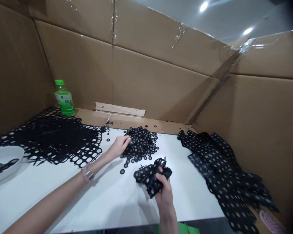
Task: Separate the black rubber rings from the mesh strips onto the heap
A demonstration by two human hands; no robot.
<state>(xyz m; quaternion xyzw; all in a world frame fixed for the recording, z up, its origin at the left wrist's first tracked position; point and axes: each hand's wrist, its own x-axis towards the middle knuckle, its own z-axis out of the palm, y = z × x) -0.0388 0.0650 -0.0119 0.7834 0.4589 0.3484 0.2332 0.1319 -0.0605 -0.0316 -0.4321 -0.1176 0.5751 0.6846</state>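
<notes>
Right hand (164, 187) clamped a crumpled black dotted sheet (146, 175), on the near side of the black ring pile (142, 143) on the white table (188, 195). Left hand (119, 146) was at the pile's left edge, fingertips pinched; couldn't tell if holding anything. Dotted strips (224, 169) lay at right.

1 head-worn view, forward and down
It looks from close over the near side of the desk (192, 191) toward the cardboard wall (146, 71).
</notes>
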